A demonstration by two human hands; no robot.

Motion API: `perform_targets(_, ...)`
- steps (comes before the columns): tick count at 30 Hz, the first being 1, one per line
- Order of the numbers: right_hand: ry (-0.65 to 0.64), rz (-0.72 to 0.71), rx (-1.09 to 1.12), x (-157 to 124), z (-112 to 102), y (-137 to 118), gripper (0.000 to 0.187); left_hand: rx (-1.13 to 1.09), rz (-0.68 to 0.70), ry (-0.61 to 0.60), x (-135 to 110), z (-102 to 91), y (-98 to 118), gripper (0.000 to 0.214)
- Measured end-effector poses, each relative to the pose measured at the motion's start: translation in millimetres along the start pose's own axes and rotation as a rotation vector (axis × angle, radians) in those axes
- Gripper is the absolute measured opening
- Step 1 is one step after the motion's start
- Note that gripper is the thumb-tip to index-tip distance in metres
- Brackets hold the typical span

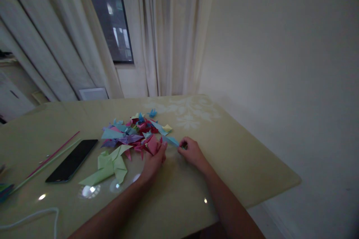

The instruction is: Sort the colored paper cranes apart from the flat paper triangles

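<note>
A narrow light blue folded paper (171, 141) stretches between my two hands. My right hand (193, 152) pinches its right end between thumb and curled fingers. My left hand (155, 160) is closed at the paper's left end, its fingertips partly hidden. Right behind the left hand lies a pink folded paper crane (152, 144), at the near edge of a heap of paper cranes (123, 139) in purple, blue, red and yellow. A large pale green paper crane (108, 165) rests on the table left of my left hand.
A black phone (72, 161) lies to the left on the glossy table (241, 164). Past it are a pink stick (54, 154) and a pale green stick (47, 164). A white cable (36, 214) curves at the near left. The wall (280, 63) borders the table's right side.
</note>
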State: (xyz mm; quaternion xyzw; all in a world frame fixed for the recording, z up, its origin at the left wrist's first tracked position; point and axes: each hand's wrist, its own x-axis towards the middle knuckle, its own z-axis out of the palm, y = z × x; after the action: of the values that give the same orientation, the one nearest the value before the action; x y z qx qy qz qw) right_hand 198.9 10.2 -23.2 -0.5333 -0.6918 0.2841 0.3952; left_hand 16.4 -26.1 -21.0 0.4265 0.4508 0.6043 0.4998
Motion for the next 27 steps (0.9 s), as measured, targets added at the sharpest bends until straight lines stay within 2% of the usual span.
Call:
perform_targets(5,0.095,0.011,0.139,-0.8,0.2,-12.0,0.009,-0.017,0.004,0.024,0.6,2.8,-0.8,0.057)
perform_targets(8,0.135,-0.004,0.246,-0.4,-1.9,-18.3,0.014,-0.014,-0.026,0.017,0.3,3.0,-0.9,0.056)
perform_targets(10,0.142,-0.033,0.295,-0.7,-4.1,-21.7,0.019,0.01,-0.038,0.026,0.3,2.6,-0.7,0.053)
perform_targets(13,0.153,-0.112,0.318,-3.7,-5.8,-26.6,0.02,0.036,-0.035,0.035,0.1,2.6,1.7,0.062)
perform_targets(15,0.147,-0.189,0.293,-7.3,-4.7,-30.3,0.016,0.052,-0.035,0.02,0.0,2.4,4.0,0.062)
perform_targets(19,0.053,-0.299,0.258,-13.9,1.0,-37.6,0.015,0.116,-0.019,-0.044,-0.1,0.8,6.1,0.058)
perform_targets(21,0.048,-0.284,0.276,-14.6,2.7,-40.0,0.018,0.11,-0.003,-0.047,-0.7,0.6,6.3,0.058)
perform_targets(24,0.124,-0.213,0.344,-11.7,2.1,-39.3,0.019,0.049,-0.001,-0.018,-2.3,2.4,8.0,0.054)
perform_targets(27,0.163,-0.113,0.497,-6.9,-0.4,-33.8,0.025,-0.031,-0.029,0.013,-3.5,5.0,10.6,0.062)
